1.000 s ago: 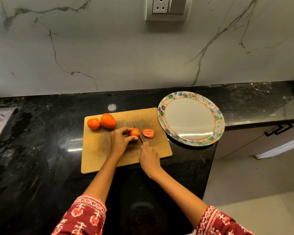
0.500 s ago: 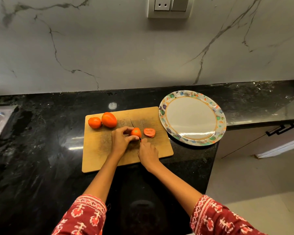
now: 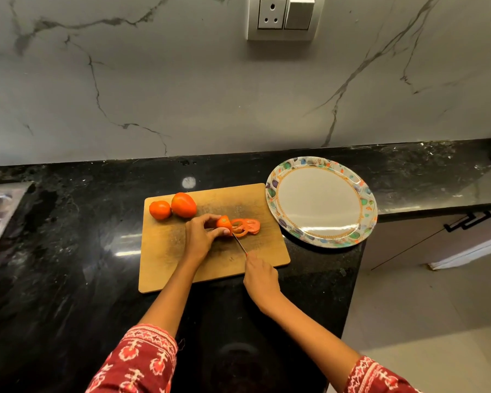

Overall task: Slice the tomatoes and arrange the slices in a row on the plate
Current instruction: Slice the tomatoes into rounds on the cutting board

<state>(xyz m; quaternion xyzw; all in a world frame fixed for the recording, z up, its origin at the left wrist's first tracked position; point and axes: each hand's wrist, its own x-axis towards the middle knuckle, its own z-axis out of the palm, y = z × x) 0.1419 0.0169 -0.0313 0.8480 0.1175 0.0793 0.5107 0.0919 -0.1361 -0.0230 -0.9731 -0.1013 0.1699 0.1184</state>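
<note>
Since the frame of 1 second ago, a 2nd slice has come off the tomato piece (image 3: 224, 223) and now leans against the 1st, so 2 slices (image 3: 245, 226) lie together just right of the piece, near the middle of the cutting board (image 3: 165, 251). Before, only 1 slice was there. Also the knife (image 3: 239, 243) has drawn back toward the lower part of the frame, with its tip now at the cut face.

The left hand (image 3: 200, 239) holds the tomato piece, thumb and fingers curled around it from both sides. The right hand (image 3: 261, 280) is closed around the knife handle at the lower edge of the board; the handle itself is almost fully hidden inside this grip.

2 whole tomatoes (image 3: 173, 207) wait at the upper left corner of the board, touching each other. The plate (image 3: 271, 194) stands on the black counter (image 3: 68, 236) at the right of the board, and no slice is on it yet.

I judge the slices are soft, wet and light, and they will bend or tear easily. It seems better to lift each one by the firm skin at its rim, not by the seedy middle. The remaining piece is small and probably slippery, so the holding fingers are close to the blade
</note>
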